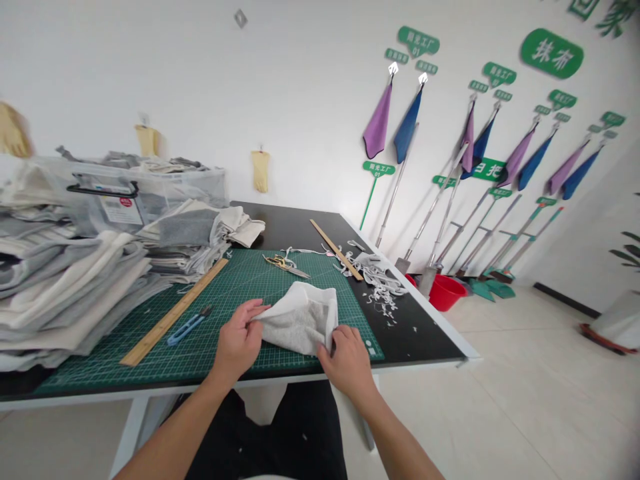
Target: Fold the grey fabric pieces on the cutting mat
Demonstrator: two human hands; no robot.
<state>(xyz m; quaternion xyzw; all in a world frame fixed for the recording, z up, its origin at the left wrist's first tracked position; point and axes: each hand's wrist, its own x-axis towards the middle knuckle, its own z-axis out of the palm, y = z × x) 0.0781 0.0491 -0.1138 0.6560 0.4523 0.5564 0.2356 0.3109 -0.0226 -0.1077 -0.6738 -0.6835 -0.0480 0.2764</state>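
Observation:
A piece of grey and white fabric (299, 319) is stretched between my two hands, just over the front of the green cutting mat (235, 280). My left hand (243, 338) pinches its left corner between thumb and fingers. At the lower right edge, my right hand (347, 357) grips the white border, thumb in front. Behind the fabric lie scissors (286, 265) with yellow handles. Left of my left hand, a blue utility knife (189, 327) rests on the mat beside a wooden ruler (175, 311).
Folded fabric stacks (65, 300) cover the table's left side, with a clear plastic bin (165, 189) of cloth behind. A second wooden ruler (335, 249) and fabric scraps (377, 277) lie at the right. Beyond the table edge stands a red bucket (444, 292) near several long-handled tools.

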